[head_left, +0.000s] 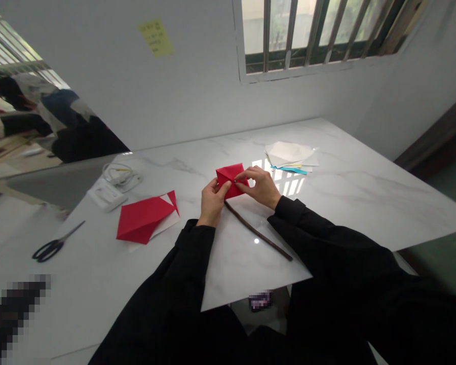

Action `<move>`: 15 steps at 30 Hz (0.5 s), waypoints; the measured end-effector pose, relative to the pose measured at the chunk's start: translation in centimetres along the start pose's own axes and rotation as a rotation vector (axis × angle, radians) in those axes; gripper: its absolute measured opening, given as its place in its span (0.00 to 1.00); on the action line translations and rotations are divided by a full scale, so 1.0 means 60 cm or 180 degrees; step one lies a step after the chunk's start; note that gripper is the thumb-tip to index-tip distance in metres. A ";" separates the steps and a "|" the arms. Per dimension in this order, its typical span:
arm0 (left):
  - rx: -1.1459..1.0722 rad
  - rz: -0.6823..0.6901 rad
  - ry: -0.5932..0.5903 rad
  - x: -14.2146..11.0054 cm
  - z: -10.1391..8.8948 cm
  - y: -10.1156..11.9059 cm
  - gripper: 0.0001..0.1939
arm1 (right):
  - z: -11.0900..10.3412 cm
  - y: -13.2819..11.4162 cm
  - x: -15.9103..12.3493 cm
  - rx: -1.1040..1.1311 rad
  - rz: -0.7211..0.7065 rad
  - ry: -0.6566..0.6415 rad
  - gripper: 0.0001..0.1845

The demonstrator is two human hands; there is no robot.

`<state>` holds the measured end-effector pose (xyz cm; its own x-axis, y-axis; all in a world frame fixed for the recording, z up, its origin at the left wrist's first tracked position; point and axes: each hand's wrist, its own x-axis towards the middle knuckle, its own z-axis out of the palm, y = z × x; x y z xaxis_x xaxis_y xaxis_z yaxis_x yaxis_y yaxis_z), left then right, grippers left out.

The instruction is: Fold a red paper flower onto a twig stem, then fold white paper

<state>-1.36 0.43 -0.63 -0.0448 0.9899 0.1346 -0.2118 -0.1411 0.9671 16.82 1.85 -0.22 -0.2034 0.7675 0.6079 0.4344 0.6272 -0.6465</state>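
Observation:
A small folded piece of red paper lies on the white marble table, held by both hands. My left hand pinches its near left edge with thumb and fingers. My right hand presses and pinches its right side with closed fingertips. A thin dark stick lies on the table just below my hands, running towards the near right. Both arms are in black sleeves.
A larger folded red-and-white paper lies to the left, black scissors farther left. A white charger with coiled cable sits behind them. A stack of white and blue sheets lies behind my right hand. The table's near edge is by my elbows.

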 end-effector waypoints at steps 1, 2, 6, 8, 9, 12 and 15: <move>0.0026 0.0024 0.0025 0.000 0.000 -0.001 0.24 | 0.000 0.000 0.000 -0.0002 -0.0032 -0.0006 0.03; 0.0066 0.0045 0.0053 0.001 -0.001 -0.003 0.24 | 0.001 0.000 0.000 0.0010 -0.0075 -0.0005 0.03; 0.0210 0.0087 0.0083 0.001 -0.002 -0.007 0.22 | 0.003 0.002 -0.001 0.0125 -0.0207 -0.0045 0.02; 0.0228 0.0094 0.0050 0.000 -0.002 -0.007 0.22 | 0.004 0.002 -0.001 0.0140 -0.0157 -0.0130 0.02; 0.0233 0.0097 0.0040 0.000 -0.002 -0.007 0.22 | 0.004 0.001 -0.001 0.0138 -0.0102 -0.0174 0.02; 0.0274 0.0092 0.0055 -0.001 -0.001 -0.006 0.22 | 0.005 0.000 -0.001 0.0192 0.0104 -0.0224 0.03; 0.0335 0.0099 0.0115 0.000 -0.002 -0.005 0.20 | 0.007 -0.001 -0.003 0.0356 0.0201 -0.0151 0.03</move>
<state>-1.41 0.48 -0.92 -0.0853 0.9836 0.1589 -0.1060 -0.1675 0.9802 16.47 1.71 -0.47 -0.2211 0.8097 0.5436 0.3477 0.5863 -0.7317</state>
